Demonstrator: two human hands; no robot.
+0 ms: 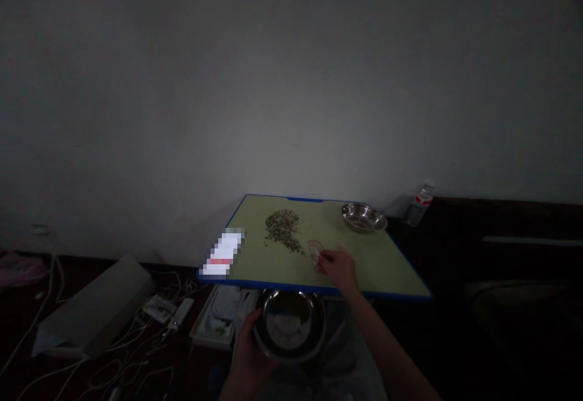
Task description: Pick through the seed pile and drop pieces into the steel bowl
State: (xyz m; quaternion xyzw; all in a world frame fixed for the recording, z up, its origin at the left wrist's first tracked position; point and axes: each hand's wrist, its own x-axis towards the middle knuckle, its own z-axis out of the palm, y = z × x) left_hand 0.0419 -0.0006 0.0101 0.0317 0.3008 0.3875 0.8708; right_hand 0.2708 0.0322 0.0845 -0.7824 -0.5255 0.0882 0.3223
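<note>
Step in hand: we judge that we are working loose bits at the table's near side, with a bowl at the ready.
Right hand: our right hand (337, 267) pinches a thin, clear, curved piece (314, 248), perhaps plastic, over the table (392, 270).
Left hand: well apart from the right, our left hand (248, 352) grips a steel bowl (319, 323) by its side, just in front of the table's blue edge.
Pile: small mixed bits (282, 226), maybe seeds, lie beyond both hands, left of the right hand; a trailing tail reaches near the clear piece.
Far right: a second bowl (364, 219) sits on the table.
Next move: any sweep calls for a low, flat stroke and a steady bowl, we judge.
</note>
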